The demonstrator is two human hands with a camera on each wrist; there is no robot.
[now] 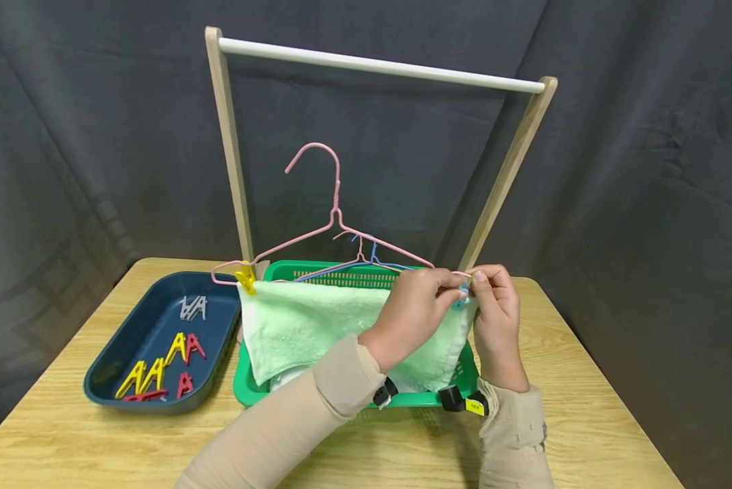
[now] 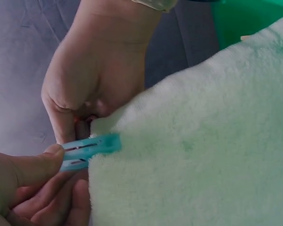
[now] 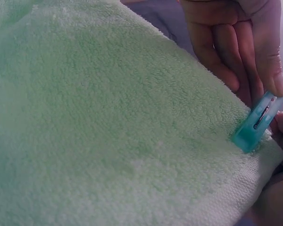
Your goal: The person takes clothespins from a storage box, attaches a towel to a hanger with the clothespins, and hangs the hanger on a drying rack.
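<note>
A pale green towel (image 1: 317,326) hangs from a pink wire hanger (image 1: 305,238), its left top corner held by a yellow clothespin (image 1: 246,278). My left hand (image 1: 411,312) pinches a blue clothespin (image 2: 89,149) between thumb and fingers. That clothespin's tip sits over the towel's right top corner, also in the right wrist view. Beside it, my right hand (image 1: 497,316) pinches the hanger's right end at the towel corner. In the left wrist view the right hand comes from above; its fingertips are partly hidden.
Beneath the towel stands a green basket (image 1: 246,377), with pink and blue hangers behind. A dark blue tray (image 1: 158,312) at left holds several yellow, red and grey clothespins. Behind rises a wooden rack with a white rail (image 1: 378,66). Dark curtains surround the wooden table (image 1: 576,407).
</note>
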